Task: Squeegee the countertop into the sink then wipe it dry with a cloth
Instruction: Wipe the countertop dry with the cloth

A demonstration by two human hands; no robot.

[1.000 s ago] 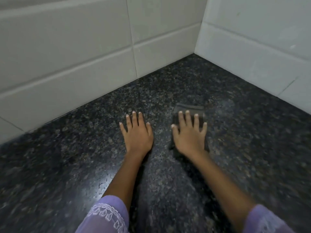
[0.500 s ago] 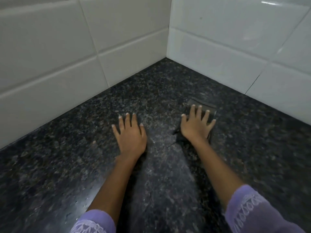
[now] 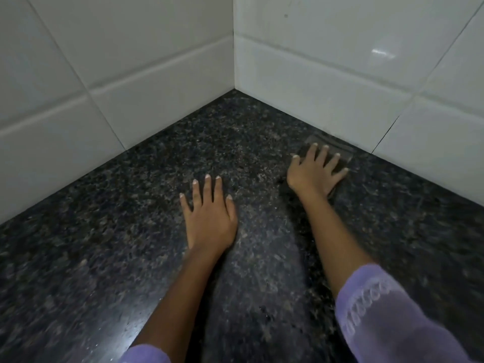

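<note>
A dark speckled granite countertop (image 3: 125,231) fills the lower view and runs into a tiled corner. My right hand (image 3: 313,174) presses flat, fingers spread, on a dark grey folded cloth (image 3: 324,144) that lies against the foot of the right wall. Most of the cloth is hidden under the hand. My left hand (image 3: 209,216) rests flat on the bare counter, fingers apart, holding nothing, a hand's width left of and nearer than the right. No squeegee or sink is in view.
White glossy wall tiles rise on the left (image 3: 104,74) and right (image 3: 340,61), meeting in a corner (image 3: 234,87) at the back. Small water droplets glint on the counter near the front (image 3: 97,345).
My right hand has slid the cloth away from me and to the right, up to the right wall. My left hand has stayed planted on the counter. The view has turned toward the corner.
</note>
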